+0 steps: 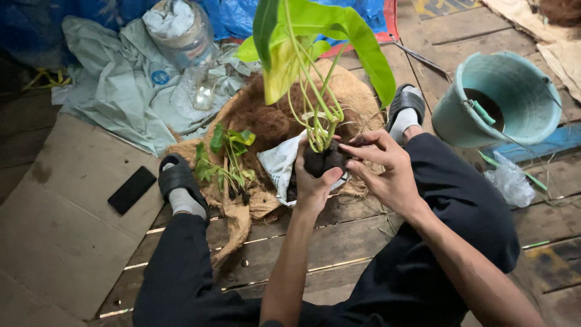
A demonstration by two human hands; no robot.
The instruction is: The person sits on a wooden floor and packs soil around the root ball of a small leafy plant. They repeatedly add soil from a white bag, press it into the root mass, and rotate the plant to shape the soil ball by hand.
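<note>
Left hand (313,181): fingers curled shut around the dark soil root ball (324,160) of a tall green broad-leaved plant (315,54), held upright above the brown coconut-fibre mat (266,118).
Right hand (384,166): fingertips pinched onto the root ball's right side.
Nearby: small green seedling (229,151) on the mat; teal plastic bucket (502,97) well right; black phone (132,189) on cardboard.

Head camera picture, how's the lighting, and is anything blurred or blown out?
Head view: light is dim and soft, without hard shadows; the left edge and far corners fall dark. The big leaf at the top looks overbright and slightly soft. The left hand and right hand around the root ball are reasonably sharp. The root ball itself is so dark that its detail is lost.
</note>
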